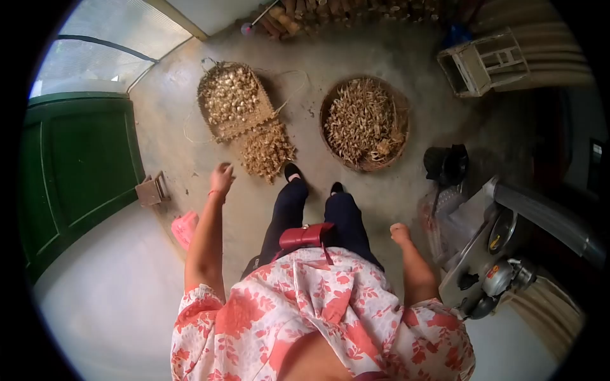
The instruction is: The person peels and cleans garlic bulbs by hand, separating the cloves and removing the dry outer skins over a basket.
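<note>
My left hand [221, 178], a band around its wrist, hangs in the air with fingers loosely apart and nothing visible in it. Nearest to it is a heap of small tan bulb-like pieces [267, 152] on the floor. Behind the heap lies a woven basket [259, 114] full of pale round bulbs [232, 94]; a cord handle loops out beside it. My right hand [400, 233] is held low at my side, its fingers curled closed, and no object shows in it. Ahead stands a round basket [325, 127] of dried, elongated, pod-like pieces [361, 117].
A small wooden stool [151, 190] and a pink bag [184, 228] are at left, by a green door [82, 171]. To the right are a dark bucket [446, 164], a stove with a metal pipe [546, 219] and a kettle [497, 278]. Stacked logs [343, 11] line the back.
</note>
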Tool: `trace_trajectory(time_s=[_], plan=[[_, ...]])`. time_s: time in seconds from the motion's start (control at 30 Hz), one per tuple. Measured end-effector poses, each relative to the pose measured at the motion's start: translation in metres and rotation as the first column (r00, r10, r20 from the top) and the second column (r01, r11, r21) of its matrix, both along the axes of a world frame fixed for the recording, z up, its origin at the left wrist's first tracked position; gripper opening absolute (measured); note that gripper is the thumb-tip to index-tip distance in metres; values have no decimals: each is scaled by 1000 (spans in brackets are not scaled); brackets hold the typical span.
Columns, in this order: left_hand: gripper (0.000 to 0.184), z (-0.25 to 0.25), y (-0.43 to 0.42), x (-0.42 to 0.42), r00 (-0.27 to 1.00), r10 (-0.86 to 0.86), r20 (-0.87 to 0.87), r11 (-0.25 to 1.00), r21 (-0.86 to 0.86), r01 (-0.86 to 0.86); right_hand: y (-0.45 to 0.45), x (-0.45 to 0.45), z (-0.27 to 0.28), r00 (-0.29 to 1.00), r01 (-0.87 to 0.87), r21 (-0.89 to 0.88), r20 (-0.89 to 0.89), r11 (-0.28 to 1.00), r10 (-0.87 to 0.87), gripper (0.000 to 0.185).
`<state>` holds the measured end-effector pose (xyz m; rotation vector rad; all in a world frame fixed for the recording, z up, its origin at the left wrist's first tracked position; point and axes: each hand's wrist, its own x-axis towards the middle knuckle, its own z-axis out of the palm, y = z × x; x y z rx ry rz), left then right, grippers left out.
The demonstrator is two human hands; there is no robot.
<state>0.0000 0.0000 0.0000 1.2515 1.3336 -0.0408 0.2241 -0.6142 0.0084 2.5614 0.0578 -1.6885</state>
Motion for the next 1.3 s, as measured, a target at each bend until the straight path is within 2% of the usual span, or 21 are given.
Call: trace_trajectory(time_s=[0.07,0.1,0.13,0.17,0.23,0.3,0.43,0.5,0.63,0.77,0.83,0.87,0.9,0.93,1.0,1.03,1.1,1.13,1.2,1.23,1.3], plan=[[26,8,-45,25,993,67,93,993,-107,-57,-18,-3,26,980,-26,149,201,988,-4,27],[25,-10,-60,48,981,121,154,986,-133,-101,-9,-7,-33,989,-23,175,151,984,-4,27],[26,-14,-55,90,981,17,194,997,-77,-2,23,12,-77,980,-39,244,200,969,-11,26],[27,-25,-109,115,974,-63,216,989,-114,89,-7,25,-71,972,-57,218,234,974,5,25],[29,-51,-167,131,965,-50,258,974,-202,105,4,30,-107,979,59,245,174,968,-103,28],[28,-59,-228,157,960,-91,263,955,-252,159,26,62,-124,987,-57,198,161,978,25,37],[31,-117,-323,161,944,-120,307,910,-346,229,69,120,-177,995,17,239,87,971,-39,45],[30,-141,-350,154,959,-147,240,912,-342,226,85,129,-213,994,50,263,81,963,-74,50],[31,-184,-368,154,981,-146,128,955,-242,173,120,132,-294,987,105,306,85,946,-138,70],[31,-256,-368,171,975,-111,191,982,-131,137,152,150,-371,968,120,289,177,950,-176,91],[31,-300,-358,175,972,-76,221,994,-58,90,184,159,-384,968,-86,192,247,978,37,103],[33,-321,-350,177,976,-152,153,988,44,147,184,154,-424,931,-226,263,340,938,129,110],[35,-343,-342,177,972,-223,76,967,140,211,204,146,-436,884,-358,153,372,921,282,109],[35,-364,-337,183,969,-231,86,963,162,215,220,139,-441,867,-344,165,433,924,245,109],[37,-401,-343,196,898,-428,-101,748,519,414,226,127,-469,801,-321,195,578,927,156,107],[37,-412,-358,204,896,-433,-95,747,518,416,215,122,-481,773,-288,275,632,917,53,98],[38,-437,-360,236,504,-742,-441,140,635,760,219,132,-505,631,-329,349,773,877,-71,83],[38,-451,-372,239,502,-738,-451,132,633,763,216,138,-506,643,-276,421,749,864,-160,72],[35,-468,-395,230,90,-823,-560,-60,244,968,207,148,-515,649,-149,548,682,823,-337,46],[35,-465,-397,230,65,-826,-560,-80,230,970,208,155,-495,706,-17,587,581,810,-406,37],[34,-453,-394,245,-83,-813,-576,-212,160,964,206,180,-488,775,160,649,385,744,-502,38]])
